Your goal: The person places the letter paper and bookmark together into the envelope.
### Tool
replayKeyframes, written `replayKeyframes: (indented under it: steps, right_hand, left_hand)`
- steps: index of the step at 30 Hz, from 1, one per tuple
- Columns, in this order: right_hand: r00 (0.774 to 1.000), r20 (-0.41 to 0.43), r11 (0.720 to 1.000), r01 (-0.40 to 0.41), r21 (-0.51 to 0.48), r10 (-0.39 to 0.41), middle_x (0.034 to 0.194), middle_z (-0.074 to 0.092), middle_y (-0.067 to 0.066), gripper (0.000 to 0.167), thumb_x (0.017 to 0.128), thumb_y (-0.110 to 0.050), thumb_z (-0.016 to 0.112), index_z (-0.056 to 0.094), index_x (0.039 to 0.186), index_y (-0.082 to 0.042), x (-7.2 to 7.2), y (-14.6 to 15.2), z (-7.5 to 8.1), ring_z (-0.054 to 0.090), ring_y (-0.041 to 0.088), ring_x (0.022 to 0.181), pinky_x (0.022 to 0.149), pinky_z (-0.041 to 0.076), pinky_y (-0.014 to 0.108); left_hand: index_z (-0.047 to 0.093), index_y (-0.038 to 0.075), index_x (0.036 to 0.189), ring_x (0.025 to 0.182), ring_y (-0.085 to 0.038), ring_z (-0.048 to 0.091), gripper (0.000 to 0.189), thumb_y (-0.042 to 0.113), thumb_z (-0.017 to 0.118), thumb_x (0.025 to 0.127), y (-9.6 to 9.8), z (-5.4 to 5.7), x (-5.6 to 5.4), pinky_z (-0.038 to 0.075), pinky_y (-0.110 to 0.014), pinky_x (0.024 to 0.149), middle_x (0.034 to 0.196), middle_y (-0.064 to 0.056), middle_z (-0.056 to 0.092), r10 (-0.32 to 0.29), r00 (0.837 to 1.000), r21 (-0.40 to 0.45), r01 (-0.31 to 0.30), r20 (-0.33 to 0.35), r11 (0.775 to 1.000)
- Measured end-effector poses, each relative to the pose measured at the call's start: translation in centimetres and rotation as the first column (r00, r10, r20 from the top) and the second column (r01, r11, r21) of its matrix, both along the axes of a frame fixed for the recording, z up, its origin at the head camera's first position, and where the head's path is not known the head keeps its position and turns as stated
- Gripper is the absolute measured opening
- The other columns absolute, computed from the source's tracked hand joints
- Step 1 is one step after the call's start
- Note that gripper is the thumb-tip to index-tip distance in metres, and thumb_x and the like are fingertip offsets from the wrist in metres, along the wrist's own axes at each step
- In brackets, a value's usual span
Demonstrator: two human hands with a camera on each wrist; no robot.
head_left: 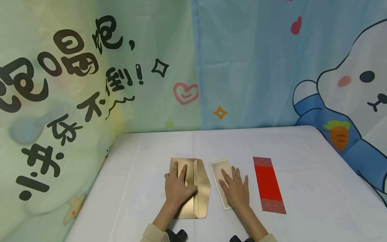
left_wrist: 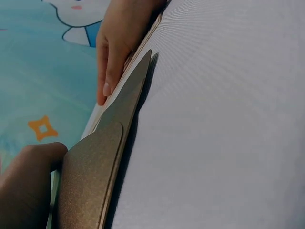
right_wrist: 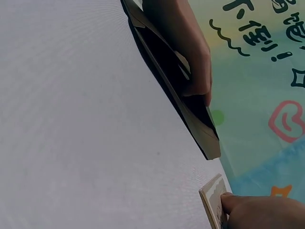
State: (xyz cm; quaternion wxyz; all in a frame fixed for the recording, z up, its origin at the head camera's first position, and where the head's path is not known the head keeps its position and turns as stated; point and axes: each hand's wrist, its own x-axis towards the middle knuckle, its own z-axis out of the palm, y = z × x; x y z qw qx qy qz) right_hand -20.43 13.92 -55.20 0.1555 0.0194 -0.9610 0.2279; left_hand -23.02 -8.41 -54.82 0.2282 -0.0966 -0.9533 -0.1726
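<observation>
A gold envelope (head_left: 202, 198) lies on the white table with its flap unfolded to the right. My left hand (head_left: 178, 188) rests on it, fingers spread and fairly straight, the thumb reaching over the pocket's edge near the flap. Right of the envelope, a cream card (head_left: 218, 167) with fine dark line decoration lies slightly tilted. Over its right part my right hand (head_left: 237, 191) is laid with fingers extended, hiding much of the card. The left wrist view shows the envelope (left_wrist: 90, 181) edge-on; in the right wrist view the card (right_wrist: 214, 200) looks thick or stacked.
A long red paper strip (head_left: 268, 183) with patterned ends lies on the table (head_left: 145, 174) to the right of my right hand. Behind and to the left hangs a printed cloth (head_left: 248, 67) with dark lettering and a cartoon animal.
</observation>
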Motion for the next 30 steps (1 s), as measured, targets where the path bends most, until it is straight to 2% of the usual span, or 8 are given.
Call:
replayKeyframes:
  steps: [8, 14, 18, 21, 25, 30]
  right_hand:
    - [1.0, -0.02, 0.992, 0.006, -0.125, -0.009, 0.139, 0.039, 0.022, 0.043, 0.083, -0.024, 0.066, 0.06, 0.124, -0.013, -0.24, -0.02, 0.19, 0.028, 0.04, 0.131, 0.101, 0.006, 0.063]
    - [1.0, 0.018, 0.983, 0.017, -0.18, -0.014, 0.139, 0.039, 0.022, 0.042, 0.082, -0.019, 0.067, 0.061, 0.123, -0.013, -0.37, -0.29, 0.37, 0.027, 0.039, 0.132, 0.101, 0.003, 0.062]
    - [0.999, -0.001, 0.977, 0.033, -0.212, -0.034, 0.138, 0.04, 0.022, 0.043, 0.08, -0.016, 0.069, 0.062, 0.122, -0.011, -0.46, -0.4, 0.2, 0.028, 0.039, 0.131, 0.102, 0.003, 0.062]
    - [0.998, -0.03, 0.978, 0.042, -0.206, -0.049, 0.137, 0.039, 0.026, 0.045, 0.08, -0.018, 0.069, 0.061, 0.123, -0.01, -0.44, -0.5, 0.05, 0.027, 0.042, 0.13, 0.102, 0.004, 0.062]
    - [0.998, -0.028, 0.986, 0.043, -0.159, -0.048, 0.138, 0.034, 0.031, 0.051, 0.079, -0.027, 0.069, 0.058, 0.126, -0.011, -0.35, -0.65, -0.07, 0.024, 0.045, 0.131, 0.102, 0.005, 0.061]
    - [0.999, -0.015, 0.985, 0.047, -0.168, -0.05, 0.138, 0.037, 0.026, 0.05, 0.079, -0.029, 0.07, 0.06, 0.125, -0.011, -0.22, -0.66, -0.04, 0.026, 0.04, 0.132, 0.103, 0.004, 0.06]
  left_hand:
    - [0.054, 0.017, 0.13, 0.085, -0.041, 0.047, 0.082, 0.053, 0.064, 0.057, -0.04, 0.01, -0.22, 0.04, -0.042, 0.066, 0.141, -0.018, 0.036, 0.005, 1.0, 0.003, -0.005, 0.015, 1.0]
    - [0.054, 0.018, 0.13, 0.083, -0.04, 0.047, 0.081, 0.052, 0.063, 0.057, -0.16, -0.24, -0.36, 0.04, -0.041, 0.063, 0.141, -0.016, 0.036, 0.011, 1.0, 0.013, -0.011, 0.027, 1.0]
    - [0.054, 0.018, 0.13, 0.082, -0.04, 0.047, 0.081, 0.052, 0.064, 0.057, -0.16, -0.31, -0.32, 0.04, -0.041, 0.062, 0.141, -0.017, 0.036, 0.005, 1.0, 0.016, -0.005, 0.029, 1.0]
    - [0.054, 0.018, 0.131, 0.083, -0.04, 0.047, 0.082, 0.053, 0.063, 0.058, -0.14, -0.35, -0.33, 0.04, -0.04, 0.062, 0.142, -0.016, 0.035, 0.008, 0.999, 0.01, -0.009, 0.04, 1.0]
    - [0.052, 0.02, 0.132, 0.085, -0.04, 0.046, 0.082, 0.054, 0.062, 0.058, -0.12, -0.3, -0.29, 0.041, -0.04, 0.062, 0.143, -0.015, 0.033, 0.024, 0.997, -0.004, -0.024, 0.072, 1.0]
    - [0.051, 0.02, 0.133, 0.086, -0.04, 0.046, 0.082, 0.054, 0.062, 0.059, -0.06, -0.24, -0.23, 0.04, -0.041, 0.066, 0.144, -0.015, 0.032, 0.02, 0.997, -0.002, -0.02, 0.08, 1.0]
